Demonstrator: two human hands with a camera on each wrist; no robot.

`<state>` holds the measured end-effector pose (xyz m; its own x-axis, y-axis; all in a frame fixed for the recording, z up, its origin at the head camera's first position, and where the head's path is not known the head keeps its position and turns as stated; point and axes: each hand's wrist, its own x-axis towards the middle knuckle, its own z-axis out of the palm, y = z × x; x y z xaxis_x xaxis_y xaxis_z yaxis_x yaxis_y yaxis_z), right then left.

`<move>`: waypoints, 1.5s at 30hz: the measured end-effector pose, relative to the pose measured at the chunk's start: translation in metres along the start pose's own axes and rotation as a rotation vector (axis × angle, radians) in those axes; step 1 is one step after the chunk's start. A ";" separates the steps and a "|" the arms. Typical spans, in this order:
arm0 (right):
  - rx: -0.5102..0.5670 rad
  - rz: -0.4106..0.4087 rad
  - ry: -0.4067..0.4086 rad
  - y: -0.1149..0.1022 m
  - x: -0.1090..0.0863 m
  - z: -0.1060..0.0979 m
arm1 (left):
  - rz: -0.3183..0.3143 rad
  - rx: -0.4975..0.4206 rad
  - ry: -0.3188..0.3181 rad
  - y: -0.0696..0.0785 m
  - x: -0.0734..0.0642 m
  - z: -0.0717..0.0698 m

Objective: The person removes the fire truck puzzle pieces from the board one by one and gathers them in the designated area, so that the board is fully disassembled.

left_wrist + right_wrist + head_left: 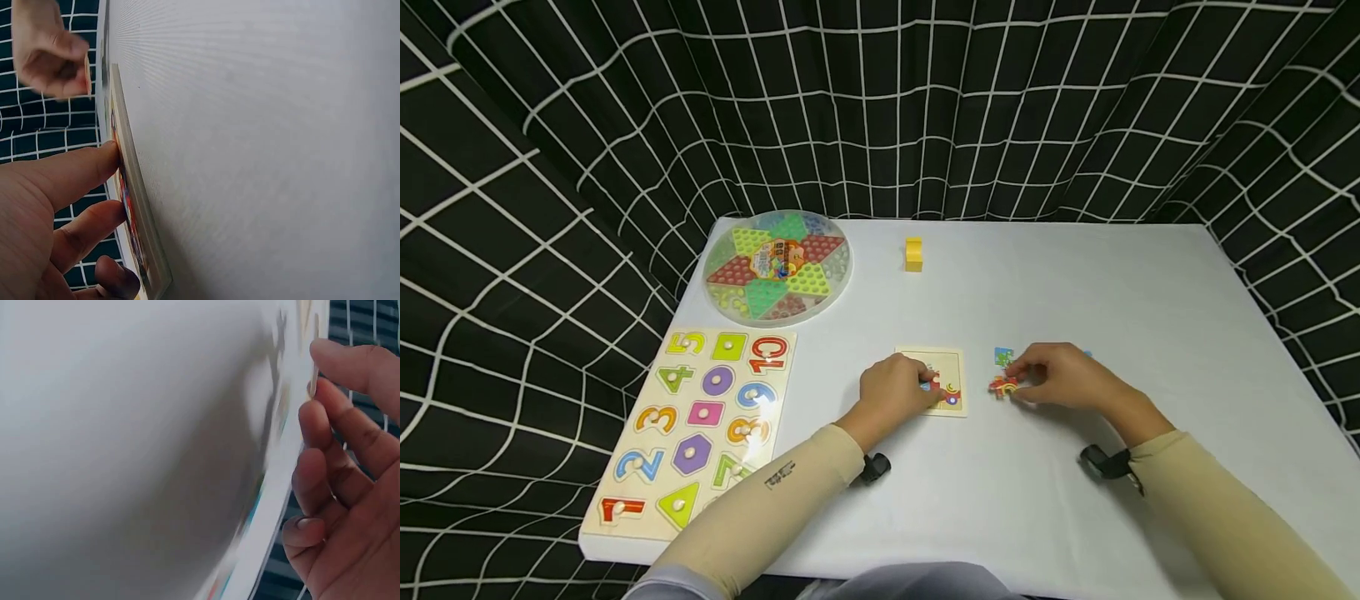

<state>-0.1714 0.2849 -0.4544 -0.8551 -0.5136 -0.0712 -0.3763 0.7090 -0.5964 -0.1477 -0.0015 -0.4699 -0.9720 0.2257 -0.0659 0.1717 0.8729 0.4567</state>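
A small square wooden puzzle board (953,360) with a pale rim lies flat before me, some coloured pieces in its recess. My left hand (891,393) covers its left part; thumb and finger press down on the picture surface, as the left wrist view also shows at the board (139,169). To the right of it, my right hand (1066,379) pinches a red and yellow puzzle piece (1002,386) between thumb and fingertips. The piece appears edge-on as a thin strip (314,384) in the right wrist view. Just beyond it lies a blue and green puzzle piece (1003,356).
On the left lies a number-and-shape peg board (700,410). Behind it sits a round Chinese checkers box (778,268). A yellow block (913,255) stands toward the back. A bit of blue (1087,354) shows behind my right hand. Black gridded curtain (917,108) surrounds the white table (1150,333).
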 end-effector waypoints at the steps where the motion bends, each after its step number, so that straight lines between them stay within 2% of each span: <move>1: -0.002 0.023 0.002 0.007 -0.008 -0.006 | 0.002 -0.001 0.000 0.000 0.000 0.000; 7: -0.042 0.148 0.014 0.042 -0.052 -0.035 | -0.006 -0.012 0.002 0.000 0.000 -0.001; 12: -0.057 0.231 0.018 0.058 -0.072 -0.042 | 0.001 -0.014 0.001 -0.005 0.001 0.001; 19: -0.081 0.245 0.042 0.069 -0.076 -0.043 | 0.010 -0.033 0.005 -0.005 0.001 0.003; 27: -0.070 0.223 0.071 0.068 -0.073 -0.041 | -0.007 -0.010 -0.002 -0.003 -0.004 0.005; 32: -0.055 0.150 0.116 0.050 -0.059 -0.038 | -0.025 -0.026 -0.013 -0.005 -0.006 0.006; 38: -0.102 0.050 0.023 0.010 -0.019 -0.017 | -0.072 -0.020 -0.044 -0.009 -0.009 0.001; 45: -0.158 -0.055 -0.024 -0.035 0.032 0.017 | -0.073 0.007 -0.040 -0.014 -0.010 -0.001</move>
<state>-0.1791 0.2352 -0.4496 -0.8233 -0.5642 -0.0622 -0.4756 0.7455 -0.4670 -0.1402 -0.0169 -0.4747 -0.9747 0.1788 -0.1343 0.1022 0.8904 0.4435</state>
